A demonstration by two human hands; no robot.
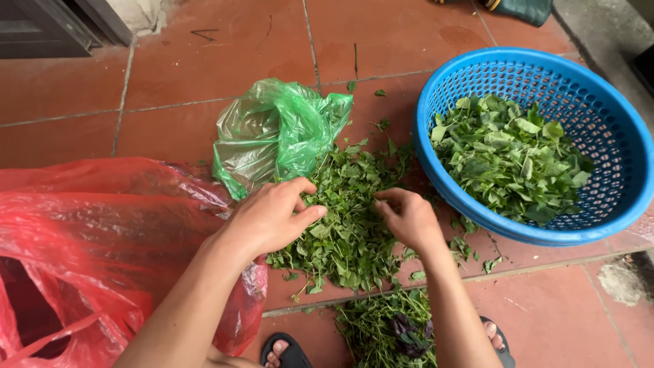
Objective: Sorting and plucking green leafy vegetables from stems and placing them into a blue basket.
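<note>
A loose pile of green leafy sprigs point(351, 225) lies on the red tiled floor point(204, 68) in front of me. My left hand point(272, 217) rests on the pile's left side, fingers curled and pinching into the leaves. On the pile's right side, my right hand point(407, 217) has its fingertips closed on a sprig. A blue perforated plastic basket point(613, 197) at the right holds picked green leaves point(511, 157).
A crumpled green plastic bag point(279, 133) lies behind the pile. A large red plastic bag point(95, 245) fills the left. A bunch of stems with some purple leaves point(388, 330) lies between my sandalled feet point(286, 351). Scattered leaves dot the tiles near the basket.
</note>
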